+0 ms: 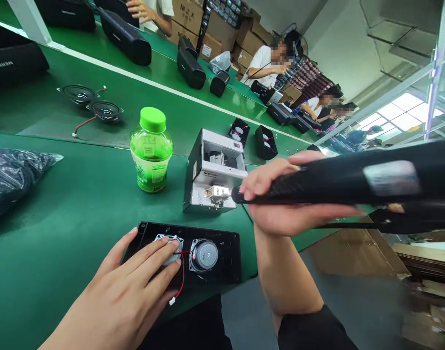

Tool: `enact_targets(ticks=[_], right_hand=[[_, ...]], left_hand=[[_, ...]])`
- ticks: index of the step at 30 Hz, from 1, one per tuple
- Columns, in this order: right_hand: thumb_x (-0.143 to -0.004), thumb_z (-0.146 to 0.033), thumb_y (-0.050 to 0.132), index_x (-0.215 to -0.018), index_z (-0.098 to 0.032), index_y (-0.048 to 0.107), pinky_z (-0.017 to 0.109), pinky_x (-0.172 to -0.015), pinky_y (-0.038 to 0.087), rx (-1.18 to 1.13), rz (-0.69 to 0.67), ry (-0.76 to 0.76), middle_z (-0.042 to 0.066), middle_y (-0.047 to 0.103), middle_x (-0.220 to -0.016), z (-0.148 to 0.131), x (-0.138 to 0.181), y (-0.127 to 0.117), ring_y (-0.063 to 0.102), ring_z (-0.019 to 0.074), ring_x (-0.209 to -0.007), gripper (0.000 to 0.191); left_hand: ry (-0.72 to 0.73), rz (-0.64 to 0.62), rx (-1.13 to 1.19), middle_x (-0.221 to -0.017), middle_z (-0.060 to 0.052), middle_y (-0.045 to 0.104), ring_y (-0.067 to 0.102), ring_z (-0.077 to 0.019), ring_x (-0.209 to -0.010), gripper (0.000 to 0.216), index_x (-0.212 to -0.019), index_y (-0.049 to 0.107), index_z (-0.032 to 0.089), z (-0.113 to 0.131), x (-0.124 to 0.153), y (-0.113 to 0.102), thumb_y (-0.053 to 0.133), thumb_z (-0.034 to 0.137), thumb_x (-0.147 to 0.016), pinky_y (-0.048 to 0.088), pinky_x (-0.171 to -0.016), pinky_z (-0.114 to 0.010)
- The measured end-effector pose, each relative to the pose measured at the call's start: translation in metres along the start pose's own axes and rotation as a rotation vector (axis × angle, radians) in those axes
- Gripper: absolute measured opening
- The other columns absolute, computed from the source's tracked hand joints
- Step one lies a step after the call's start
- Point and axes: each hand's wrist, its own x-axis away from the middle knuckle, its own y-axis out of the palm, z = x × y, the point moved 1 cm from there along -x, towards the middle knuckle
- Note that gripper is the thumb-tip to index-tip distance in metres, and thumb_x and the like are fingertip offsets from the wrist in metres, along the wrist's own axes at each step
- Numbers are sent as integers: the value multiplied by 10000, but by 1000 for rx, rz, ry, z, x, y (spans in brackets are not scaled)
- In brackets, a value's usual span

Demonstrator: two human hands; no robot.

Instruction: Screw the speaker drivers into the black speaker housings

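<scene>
Near the table's front edge lies a black speaker front panel [227,245] with two round speaker drivers set in it. The right driver [206,255] shows its whole magnet. My left hand [129,289] rests on the panel with fingers stretched over the left driver [176,247], partly hiding it. A red wire [183,278] with a white plug hangs from the drivers. My right hand [276,216] is closed round a black electric screwdriver [339,177], held nearly level. Its tip is at the metal outlet of a screw feeder [212,175]; whether a screw is on it I cannot tell.
A green-capped bottle [151,150] stands left of the feeder. A plastic bag of small dark parts [16,180] lies far left. Loose drivers [104,112], black boxes [266,142] and speaker housings [125,36] sit further back. Several people work across the bench; cardboard [348,253] is lower right.
</scene>
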Motion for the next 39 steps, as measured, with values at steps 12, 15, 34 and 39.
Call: enact_targets(ticks=[12,15,34,39], right_hand=[[-949,-1090,875,-1233,-342,861,309,-432,528,41,53,252,-100,695,-636,6,12,5,598,171,-438,801],[-1075,-994,836,-1242,-373,904,324,-472,597,8,10,275,-88,726,-686,-26,37,5,639,176,-464,646],[-1283,-674,778,-1382,-322,963,352,-613,682,-89,-8,331,-37,791,-783,-73,77,-1,766,171,-593,411],[-1275,-442,853,-1364,-360,974,382,-707,737,-84,-109,343,-51,797,-809,-86,73,-2,803,179,-637,172]], left_hand=[[-49,-77,12,-1532,8,966,887,-218,-1459,391,-1322,939,338,0,-6,-6,617,559,-1336,150,-1675,-409],[-15,-106,-5,-1557,-2,957,883,-216,-1469,304,-1340,920,319,0,-8,-10,644,448,-1324,136,-1677,-416],[-26,-150,-1,-1669,-94,862,823,-310,-1520,438,-1652,752,320,15,-12,-21,668,522,-1272,112,-1673,-510],[-16,-85,43,-1376,16,950,859,-236,-1333,261,-1468,785,324,35,-38,-19,671,215,-1260,206,-1606,-432]])
